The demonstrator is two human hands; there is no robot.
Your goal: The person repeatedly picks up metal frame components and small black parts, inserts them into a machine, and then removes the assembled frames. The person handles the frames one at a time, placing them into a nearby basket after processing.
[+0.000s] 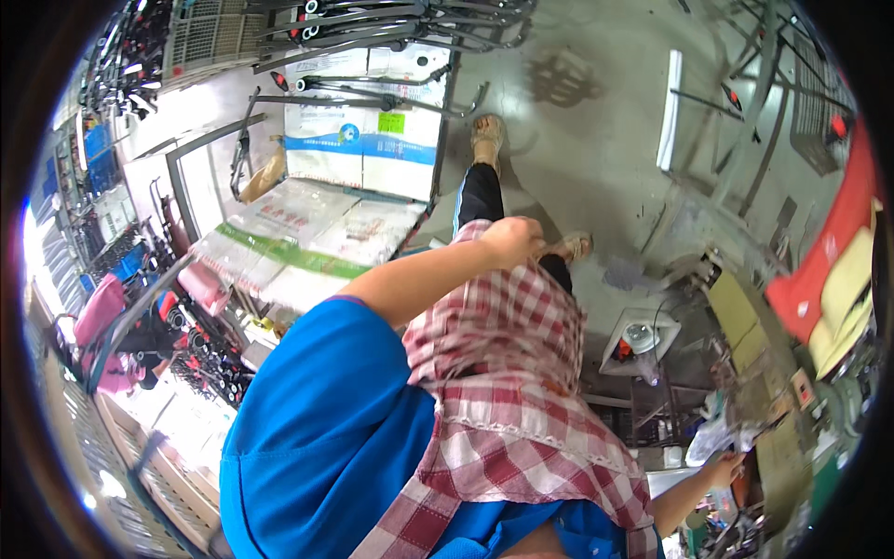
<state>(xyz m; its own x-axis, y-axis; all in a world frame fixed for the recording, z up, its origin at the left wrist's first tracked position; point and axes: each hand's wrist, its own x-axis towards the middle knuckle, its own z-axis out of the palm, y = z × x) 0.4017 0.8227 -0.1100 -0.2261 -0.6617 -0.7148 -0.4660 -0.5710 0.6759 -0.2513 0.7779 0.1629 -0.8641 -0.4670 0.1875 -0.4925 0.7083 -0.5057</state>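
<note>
My left hand (515,243) is in front of the red-and-white checked apron (503,317), at the end of a bare forearm below a blue sleeve. Its fingers are curled in, and whatever may be inside them is hidden. Over at the lower right, my right hand (724,469) reaches out beside a workbench crowded with small parts. The fingers there look stretched out, small in the picture, with nothing visible held. A clear plastic bag (710,442) is just above that hand, and a yellowish metal machine panel (780,466) stands to its right.
White cartons (317,228) are stacked at the left, with black metal frame parts (372,98) on them. Red fabric (833,247) hangs at the right. A white square tray (640,342) holds a round clear item. Another person in pink (112,326) is at the far left.
</note>
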